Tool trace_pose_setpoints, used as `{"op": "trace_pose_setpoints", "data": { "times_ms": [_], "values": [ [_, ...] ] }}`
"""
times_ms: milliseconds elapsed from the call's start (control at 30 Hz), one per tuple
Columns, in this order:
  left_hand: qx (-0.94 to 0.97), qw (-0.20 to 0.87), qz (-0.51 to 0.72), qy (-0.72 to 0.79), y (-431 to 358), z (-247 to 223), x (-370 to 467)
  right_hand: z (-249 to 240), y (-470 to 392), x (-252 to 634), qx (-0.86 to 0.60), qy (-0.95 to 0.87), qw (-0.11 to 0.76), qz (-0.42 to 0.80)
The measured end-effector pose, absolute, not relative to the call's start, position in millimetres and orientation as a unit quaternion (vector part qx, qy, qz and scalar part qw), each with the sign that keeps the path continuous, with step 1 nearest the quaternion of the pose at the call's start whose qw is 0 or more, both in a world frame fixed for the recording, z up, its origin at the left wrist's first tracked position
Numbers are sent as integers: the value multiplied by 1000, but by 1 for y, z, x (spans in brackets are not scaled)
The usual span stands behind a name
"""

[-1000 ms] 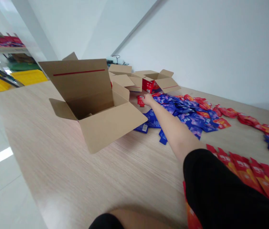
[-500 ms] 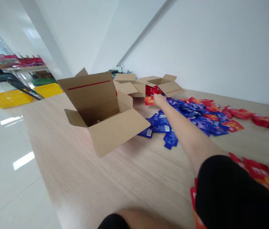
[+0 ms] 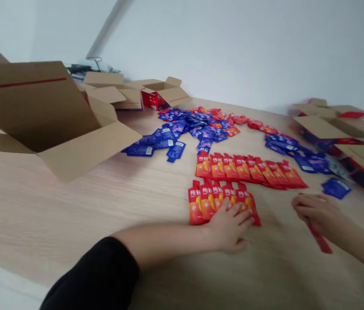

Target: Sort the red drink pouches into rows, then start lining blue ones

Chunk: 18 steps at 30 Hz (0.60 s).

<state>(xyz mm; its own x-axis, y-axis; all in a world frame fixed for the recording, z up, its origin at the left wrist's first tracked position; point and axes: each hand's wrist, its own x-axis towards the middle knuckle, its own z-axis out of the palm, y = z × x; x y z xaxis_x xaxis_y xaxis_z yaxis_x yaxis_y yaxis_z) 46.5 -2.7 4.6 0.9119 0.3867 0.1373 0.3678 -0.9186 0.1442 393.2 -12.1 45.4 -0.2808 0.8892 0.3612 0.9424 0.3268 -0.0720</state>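
Note:
My left hand (image 3: 231,226) lies with fingers spread on the front row of red-and-orange pouches (image 3: 206,206), which overlap one another and have their spouted tops pointing away from me. Just behind it is a second, longer row of the same pouches (image 3: 241,168). To the right, my right hand (image 3: 317,215) is closed around a red pouch (image 3: 320,241) held above the table, and its fingers hide much of it. Blue pouches (image 3: 337,188) lie beyond that hand.
A large open carton (image 3: 88,148) stands at left. Smaller open boxes (image 3: 172,94) are at the back, and more open boxes (image 3: 359,129) at right. A heap of blue pouches (image 3: 178,125) and a line of red pouches (image 3: 240,119) lie between them.
The view has swung to the right. My right hand has come back from the far boxes to the right side of the table. My left hand has come into view on the pouch row.

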Motion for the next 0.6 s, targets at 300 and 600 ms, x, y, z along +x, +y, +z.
{"op": "trace_pose_setpoints", "data": {
  "times_ms": [300, 600],
  "values": [
    [972, 80, 69, 210, -7, 15, 50, -12, -113, 361, -681, -688, 207, -142],
    [961, 154, 39, 226, -8, 15, 46, -12, -92, 369, -648, -727, 221, -42]
  ]
}}
